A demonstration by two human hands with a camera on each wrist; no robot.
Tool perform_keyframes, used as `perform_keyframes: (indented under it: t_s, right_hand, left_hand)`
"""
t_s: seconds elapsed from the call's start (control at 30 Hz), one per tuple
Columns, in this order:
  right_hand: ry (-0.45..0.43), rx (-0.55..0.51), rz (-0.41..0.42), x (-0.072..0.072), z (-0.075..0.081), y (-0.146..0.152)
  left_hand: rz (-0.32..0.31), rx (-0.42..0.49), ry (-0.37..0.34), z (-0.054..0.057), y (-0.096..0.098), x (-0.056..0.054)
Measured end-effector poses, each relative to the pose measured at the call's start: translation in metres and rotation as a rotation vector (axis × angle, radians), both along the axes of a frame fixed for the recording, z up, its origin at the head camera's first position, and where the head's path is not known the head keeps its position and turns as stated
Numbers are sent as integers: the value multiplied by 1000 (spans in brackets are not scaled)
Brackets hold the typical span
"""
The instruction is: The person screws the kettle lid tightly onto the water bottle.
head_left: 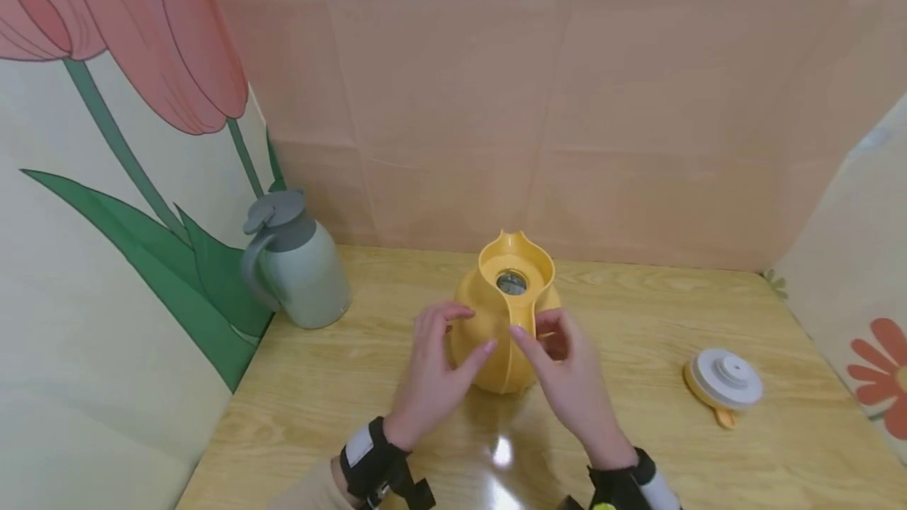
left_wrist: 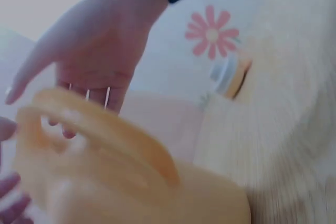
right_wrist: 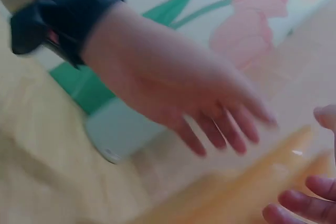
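Note:
A yellow vacuum jug point(head_left: 485, 337) stands lidless on the wooden table, its spout facing away and its handle point(head_left: 522, 315) toward me. The round stopper inside its mouth shows dark and glassy. My left hand point(head_left: 435, 364) is at the jug's left side, thumb and fingers spread apart, gripping nothing. On the other side, my right hand point(head_left: 577, 384) is close by the handle, with its thumb in front. In the left wrist view its loose, nearly straight fingers point(left_wrist: 97, 95) hang beyond the handle, not closed on it.
A grey-green jug point(head_left: 308, 278) with a dark grey lid stands at the back left, near the tulip-print wall. To the right, a white and yellow lid point(head_left: 726, 378) lies upside down on the table point(head_left: 623, 313). A pink-brown cloth wall point(head_left: 453, 101) rises behind.

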State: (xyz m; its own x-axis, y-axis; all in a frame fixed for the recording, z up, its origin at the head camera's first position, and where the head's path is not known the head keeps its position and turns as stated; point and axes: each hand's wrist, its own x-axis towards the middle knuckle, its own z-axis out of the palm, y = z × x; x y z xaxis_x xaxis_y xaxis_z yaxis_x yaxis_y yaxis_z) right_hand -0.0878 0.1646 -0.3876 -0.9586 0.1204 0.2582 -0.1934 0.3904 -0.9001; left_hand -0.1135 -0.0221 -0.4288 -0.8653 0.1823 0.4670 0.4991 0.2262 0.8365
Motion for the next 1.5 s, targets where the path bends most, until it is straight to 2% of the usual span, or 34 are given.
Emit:
perform_keyframes:
  t_s: [0.1, 0.2, 0.27, 0.33, 0.5, 0.67, 0.73, 0.87, 1.0, 1.17, 1.23, 1.33, 1.5]
  right_hand:
    - [24, 12, -71, 0, 9, 19]
    - [62, -7, -138, -3, 18, 42]
    - [71, -13, -178, -3, 24, 57]
    - [79, -17, -216, -4, 30, 71]
    - [78, 11, -310, -2, 42, 105]
    - [57, -16, -383, -3, 51, 141]
    - [24, 1, -410, -4, 54, 157]
    - [-91, 97, -452, -3, 58, 185]
    - [-210, 178, -440, -1, 56, 209]
    - [-271, 193, -392, 0, 40, 239]
    - [-322, 202, -392, 0, 30, 251]
    - [-419, 194, -382, -1, 12, 269]
    - [-571, 190, -347, 3, -27, 290]
  left_hand:
    - [-166, 125, 19, 5, 8, 6]
    - [-344, 223, -61, 6, 17, 9]
    - [-426, 238, -128, 6, 23, 8]
    - [-467, 219, -172, 5, 30, 6]
    - [-501, 72, -172, 1, 42, -3]
    - [-573, 96, -190, -9, 50, -8]
    - [-588, 129, -198, -12, 52, -8]
    - [-588, 120, -195, -12, 53, -9]
    - [-585, 99, -202, -12, 53, -9]
    - [-585, 102, -216, -11, 54, -8]
    - [-588, 110, -226, -11, 55, -8]
    - [-585, 120, -244, -12, 56, -8]
    - [-579, 123, -258, -13, 57, -7]
